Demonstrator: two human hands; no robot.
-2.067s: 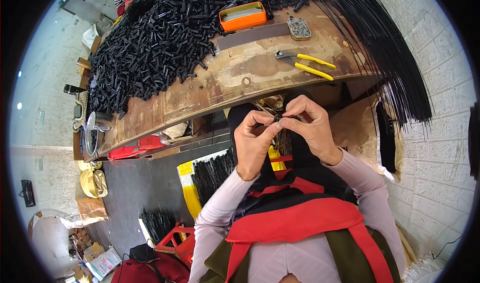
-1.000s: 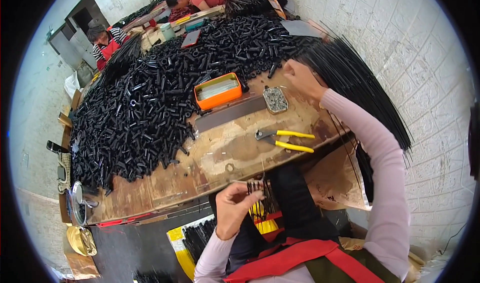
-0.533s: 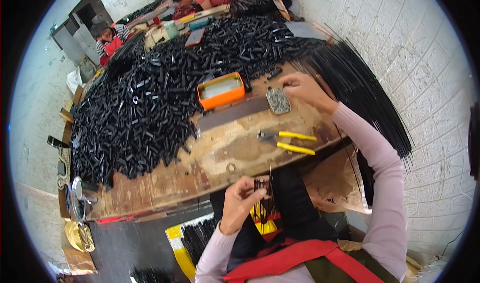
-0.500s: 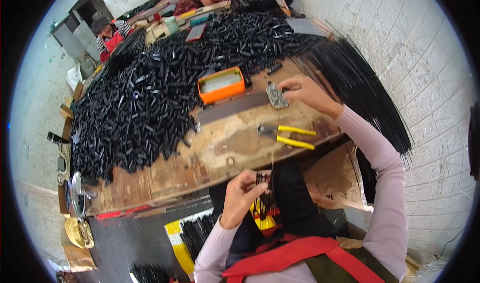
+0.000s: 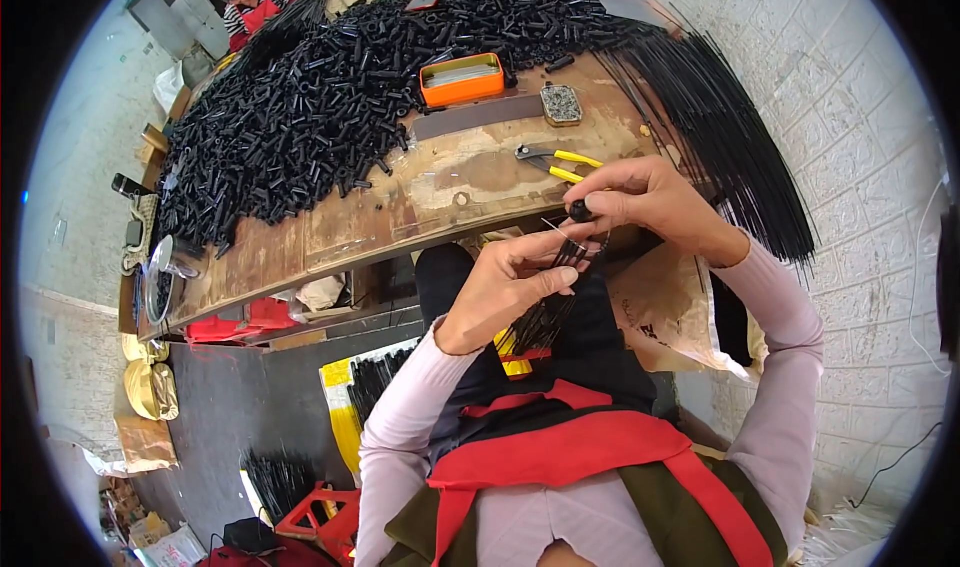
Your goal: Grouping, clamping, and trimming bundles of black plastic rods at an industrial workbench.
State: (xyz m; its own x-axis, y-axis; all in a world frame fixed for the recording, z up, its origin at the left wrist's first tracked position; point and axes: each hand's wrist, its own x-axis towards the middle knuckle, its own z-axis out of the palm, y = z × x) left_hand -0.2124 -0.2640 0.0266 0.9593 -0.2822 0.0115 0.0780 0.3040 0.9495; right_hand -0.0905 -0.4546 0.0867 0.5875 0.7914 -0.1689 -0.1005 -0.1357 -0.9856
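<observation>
The right hand (image 5: 650,205), which was at the small tin (image 5: 563,123) half a second ago, has come back to the lap and now meets the left hand (image 5: 500,285) just past the table (image 5: 330,252) edge, so both hands are together at the work again. Its thumb and fingers pinch a small dark knob (image 5: 579,210); whether they also hold a metal bit cannot be told. The left hand grips a bunch of thin black rods (image 5: 542,319) that hangs tilted above the thighs. The tin, left on the tabletop, is full of grey metal bits (image 5: 561,103). Near it, an orange box (image 5: 462,94) holds pale strips (image 5: 460,73). Below the table, more dark rods (image 5: 378,375) lie by a yellow-and-white sack (image 5: 345,422); whether they are inside is unclear.
</observation>
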